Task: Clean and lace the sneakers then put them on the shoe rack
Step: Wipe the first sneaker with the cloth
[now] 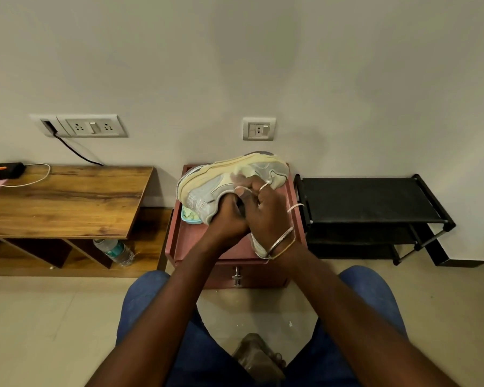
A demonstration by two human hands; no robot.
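Observation:
A chunky grey and cream sneaker (207, 188) is held up on its side above a small reddish side table (185, 241), sole facing the wall. My left hand (227, 219) grips the sneaker at its collar. My right hand (268, 210) is against the shoe's upper, fingers curled around a white lace (296, 207) whose loose end sticks out to the right. A second pale sneaker (259, 247) lies on the table, mostly hidden under my right wrist. The black shoe rack (369, 199) stands to the right of the table, its shelves bare.
A teal dish with a cloth (189, 216) sits on the table beneath the shoe. A wooden desk (68, 199) stands at the left, with a water bottle (115, 251) in its lower shelf. My blue-trousered knees (146, 300) are in the foreground over a tiled floor.

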